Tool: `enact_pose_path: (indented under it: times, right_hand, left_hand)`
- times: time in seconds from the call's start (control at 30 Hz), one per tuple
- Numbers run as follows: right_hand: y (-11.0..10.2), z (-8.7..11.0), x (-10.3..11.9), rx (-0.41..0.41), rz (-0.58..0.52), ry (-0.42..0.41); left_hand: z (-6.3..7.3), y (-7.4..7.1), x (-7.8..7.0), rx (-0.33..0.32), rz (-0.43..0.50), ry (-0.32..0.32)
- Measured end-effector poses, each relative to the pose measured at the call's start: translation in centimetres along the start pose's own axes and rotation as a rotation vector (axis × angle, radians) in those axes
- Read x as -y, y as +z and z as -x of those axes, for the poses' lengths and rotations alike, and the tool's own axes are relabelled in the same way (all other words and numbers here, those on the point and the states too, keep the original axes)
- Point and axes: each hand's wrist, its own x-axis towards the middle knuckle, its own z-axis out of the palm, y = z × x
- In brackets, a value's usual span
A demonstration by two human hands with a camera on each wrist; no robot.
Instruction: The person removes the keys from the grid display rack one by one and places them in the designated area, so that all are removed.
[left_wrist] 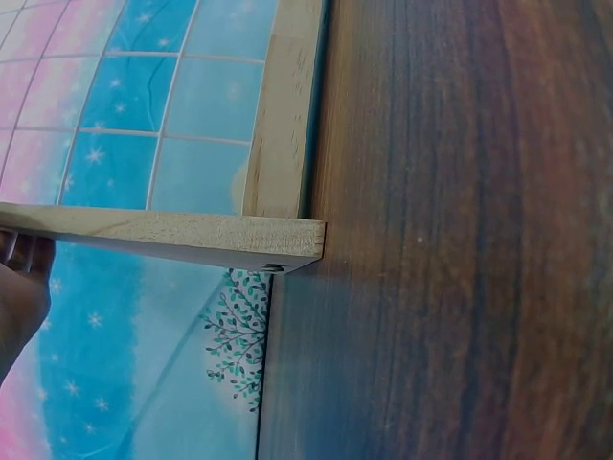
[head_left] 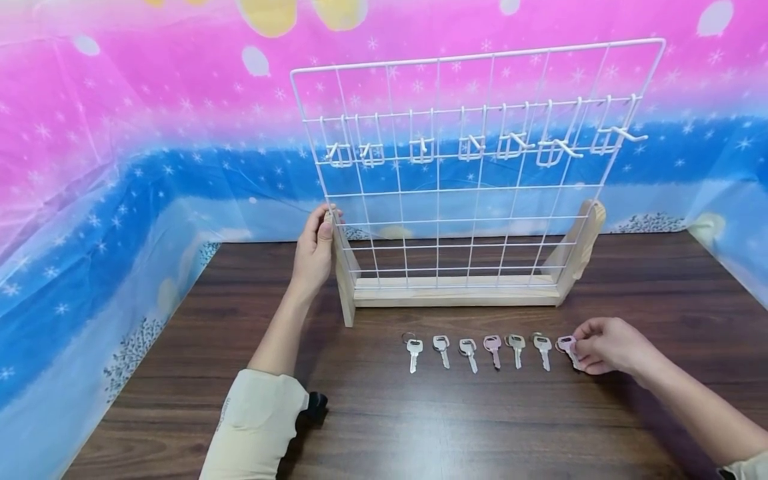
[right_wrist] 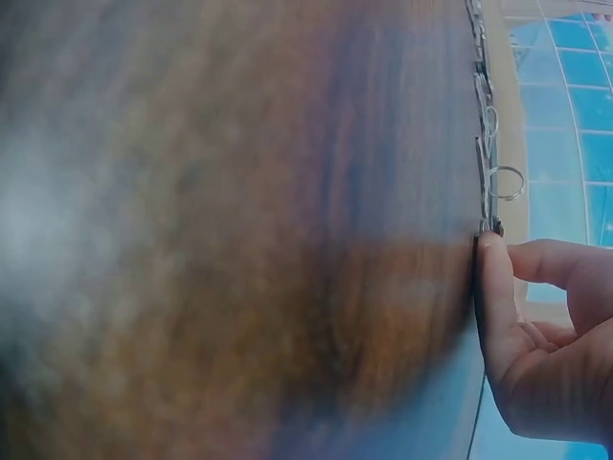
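A white wire grid rack (head_left: 438, 193) stands upright in a pale wooden base (head_left: 456, 293). My left hand (head_left: 313, 250) grips the top of its left wooden side panel (head_left: 343, 280); in the left wrist view, fingers (left_wrist: 21, 251) show at that panel's edge. Along the front of the rack lies a row of several metal keys, among them a silver key (head_left: 414, 348) at the left end and a pinkish key (head_left: 493, 345) near the middle. At the right end, my right hand (head_left: 612, 347) pinches the last key (head_left: 566, 345) between thumb and fingers, low at the table.
Several white wire hooks (head_left: 422, 148) hang in a row from an upper bar of the grid. The dark wooden table (head_left: 480, 427) meets a pink and blue snowflake-patterned cloth (head_left: 180, 133) at the back and sides.
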Motion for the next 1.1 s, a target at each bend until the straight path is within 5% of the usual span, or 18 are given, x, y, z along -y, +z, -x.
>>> enact_pose_path:
  times: [0.93, 1.1]
  right_hand:
    - [-0.1, 0.1, -0.5, 0.038, -0.035, 0.047]
    - [-0.6, 0.6, -0.3, -0.04, 0.102, 0.004]
  left_hand:
    - [0.4, 0.2, -0.2, -0.01, 0.0, -0.009]
    - [0.3, 0.3, 1.2, -0.014, 0.005, -0.007]
